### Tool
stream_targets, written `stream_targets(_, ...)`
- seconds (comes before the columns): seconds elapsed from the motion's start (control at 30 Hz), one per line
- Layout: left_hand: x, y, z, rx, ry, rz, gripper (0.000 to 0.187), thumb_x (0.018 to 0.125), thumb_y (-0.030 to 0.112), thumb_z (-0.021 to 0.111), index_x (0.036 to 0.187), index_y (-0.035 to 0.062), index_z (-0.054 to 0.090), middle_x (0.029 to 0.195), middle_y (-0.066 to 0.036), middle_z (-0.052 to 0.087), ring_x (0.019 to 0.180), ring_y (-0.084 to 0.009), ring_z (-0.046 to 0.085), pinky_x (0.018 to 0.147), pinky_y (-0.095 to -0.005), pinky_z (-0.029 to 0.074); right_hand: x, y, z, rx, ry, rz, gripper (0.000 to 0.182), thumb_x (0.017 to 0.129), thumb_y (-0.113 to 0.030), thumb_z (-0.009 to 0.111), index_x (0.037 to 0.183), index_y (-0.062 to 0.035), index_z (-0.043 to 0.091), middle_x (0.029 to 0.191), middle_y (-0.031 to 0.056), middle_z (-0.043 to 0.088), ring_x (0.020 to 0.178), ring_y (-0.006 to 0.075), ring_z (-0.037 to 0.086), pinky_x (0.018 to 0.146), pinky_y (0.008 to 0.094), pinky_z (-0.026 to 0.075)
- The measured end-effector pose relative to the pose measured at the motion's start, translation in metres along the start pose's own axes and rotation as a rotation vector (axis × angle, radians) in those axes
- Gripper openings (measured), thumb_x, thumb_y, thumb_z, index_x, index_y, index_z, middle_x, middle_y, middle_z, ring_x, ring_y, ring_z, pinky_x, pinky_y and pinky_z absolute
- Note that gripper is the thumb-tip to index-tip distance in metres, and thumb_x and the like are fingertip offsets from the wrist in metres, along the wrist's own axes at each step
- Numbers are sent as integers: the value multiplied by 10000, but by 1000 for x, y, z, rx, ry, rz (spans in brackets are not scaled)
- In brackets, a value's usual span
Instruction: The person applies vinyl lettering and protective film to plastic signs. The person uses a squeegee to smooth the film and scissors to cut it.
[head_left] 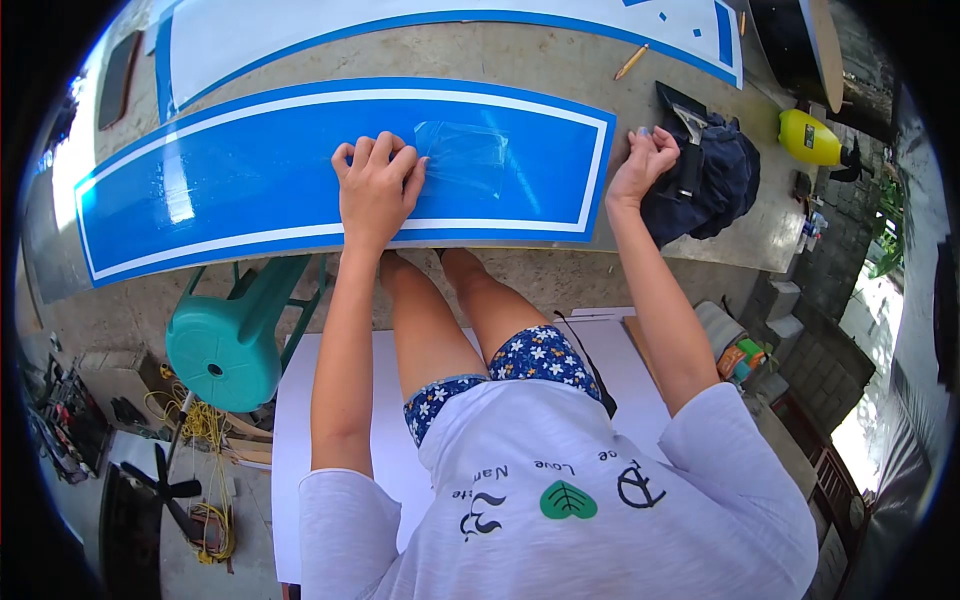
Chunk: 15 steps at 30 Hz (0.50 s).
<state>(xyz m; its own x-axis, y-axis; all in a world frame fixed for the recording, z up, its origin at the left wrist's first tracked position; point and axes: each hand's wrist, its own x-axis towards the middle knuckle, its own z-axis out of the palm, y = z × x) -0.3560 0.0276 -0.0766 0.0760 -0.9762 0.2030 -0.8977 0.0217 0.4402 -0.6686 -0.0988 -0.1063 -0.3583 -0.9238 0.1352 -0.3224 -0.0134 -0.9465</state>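
The left hand (375,185) presses a clear film (462,155) flat against the blue sign (250,170); the right hand (645,160), loosely curled and empty, steadies its edge.

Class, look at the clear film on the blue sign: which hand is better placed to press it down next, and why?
Probably the left hand: its fingers rest at the clear film on the blue sign. The right hand sits off the sign's end.

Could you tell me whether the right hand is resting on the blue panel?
No, the right hand rests off the blue panel, beside a dark cloth past its end.
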Motion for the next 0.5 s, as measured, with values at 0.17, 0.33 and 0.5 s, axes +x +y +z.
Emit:
stream_targets(0.17,0,4,2,25,2,-3,155,845,205,674,762,99,597,865,-18,528,857,-204,494,893,-404,329,-9,-17,-86,-1116,-23,-430,433,744,-77,721,1127,-89,521,1145,143,407,1077,331,424,932,446,366)
stream_targets(0.33,1,4,3,37,37,8,160,853,217,649,754,119,570,837,-19,517,838,-206,496,871,-411,340,12,-21,-110,-1240,-230,-415,397,718,-76,729,1085,-122,585,1136,133,444,1069,340,441,944,456,351)
stream_targets(0.5,1,6,4,37,31,7,155,852,206,655,762,101,586,851,-25,524,846,-209,498,884,-408,337,52,-67,-131,-851,69,-375,173,868,-126,627,1029,-70,596,952,138,531,909,301,542,852,383,431)
